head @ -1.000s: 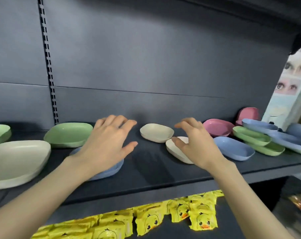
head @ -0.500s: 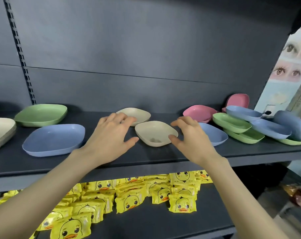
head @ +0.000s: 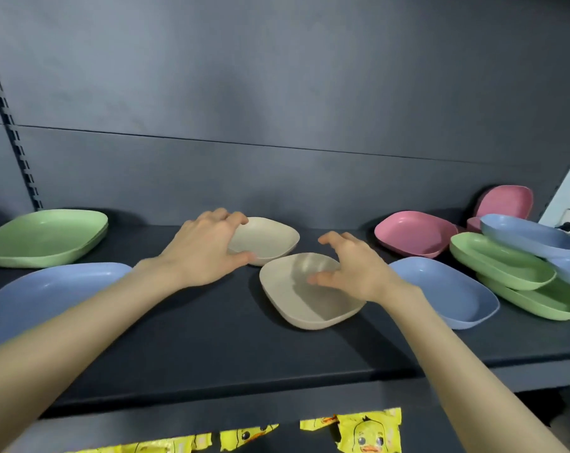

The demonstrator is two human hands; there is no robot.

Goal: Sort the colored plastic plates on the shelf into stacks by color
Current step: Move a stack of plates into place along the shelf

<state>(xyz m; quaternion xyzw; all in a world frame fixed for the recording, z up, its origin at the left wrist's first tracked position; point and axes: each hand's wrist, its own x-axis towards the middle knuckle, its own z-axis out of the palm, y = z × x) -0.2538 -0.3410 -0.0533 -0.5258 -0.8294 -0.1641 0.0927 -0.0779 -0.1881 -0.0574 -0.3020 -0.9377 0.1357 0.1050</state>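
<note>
The left hand grips the far beige plate; the right hand, fingers wide, hovers over the near beige plate, a blue plate just beside it.

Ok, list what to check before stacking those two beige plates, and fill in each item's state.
1. Left hand grips the rear beige plate: fingers curl over its left rim, thumb at the near edge. Ok.
2. Right hand grips the front beige plate: fingers are spread above its right rim, not closed on it. Not ok.
3. Both plates match in colour: ok.
4. The two plates lie apart: their rims meet in this view. Cannot tell.
5. Blue plate beside the right wrist leaves room: cannot tell.
6. Bare shelf in front to set the stack on: ok.
</note>
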